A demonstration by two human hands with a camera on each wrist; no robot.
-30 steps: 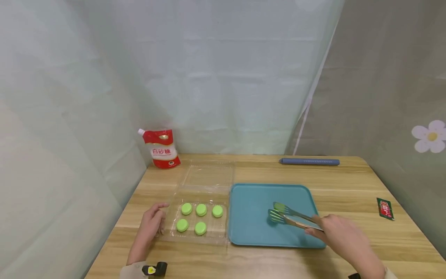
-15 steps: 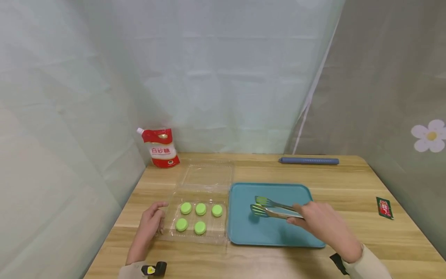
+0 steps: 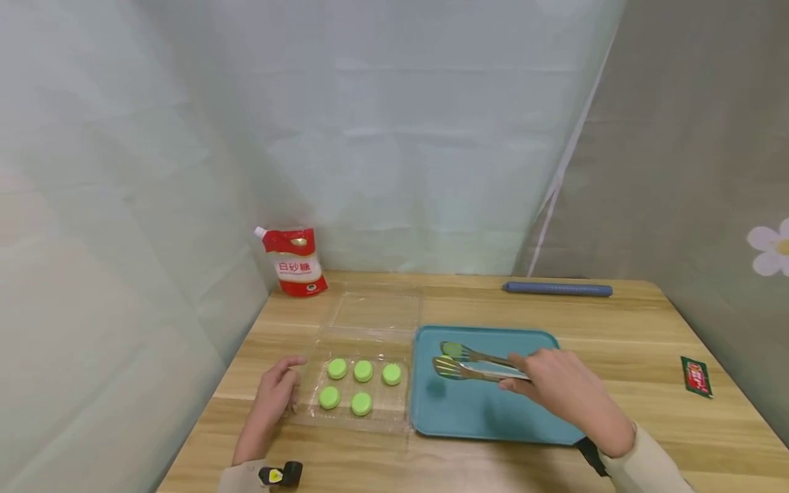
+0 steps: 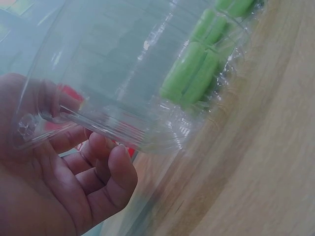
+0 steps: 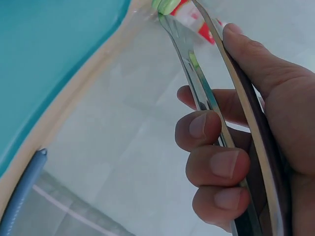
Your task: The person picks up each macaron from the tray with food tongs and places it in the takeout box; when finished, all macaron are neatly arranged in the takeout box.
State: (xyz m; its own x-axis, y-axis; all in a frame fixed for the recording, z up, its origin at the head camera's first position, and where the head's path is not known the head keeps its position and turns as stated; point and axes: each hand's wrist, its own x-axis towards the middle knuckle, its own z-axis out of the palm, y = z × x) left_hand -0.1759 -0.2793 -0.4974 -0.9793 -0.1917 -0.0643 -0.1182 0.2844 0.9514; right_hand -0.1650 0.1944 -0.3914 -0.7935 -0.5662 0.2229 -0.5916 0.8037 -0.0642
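My right hand (image 3: 557, 383) grips metal tongs (image 3: 487, 374), its fingers and thumb wrapped on the two arms, as the right wrist view shows. A green macaron (image 5: 168, 5) sits between the tong ends, over the left part of the blue tray (image 3: 493, 418). To the left lies a clear plastic box (image 3: 345, 421), its lid folded back. Several green macarons (image 3: 363, 371) rest in it in two rows, with a bare spot at the front right. My left hand (image 3: 274, 390) holds the box's left edge, fingers curled at the plastic in the left wrist view.
A red and white sugar pouch (image 3: 297, 267) stands at the back left. A blue stick-shaped thing (image 3: 557, 289) lies along the back edge. On the right is a small green and red packet (image 3: 697, 376). Cloth curtains (image 3: 401, 171) close off the back and sides.
My right hand has moved left across the tray with the tongs and the macaron between their ends. My left hand stays at the box edge. The head view has shifted slightly.
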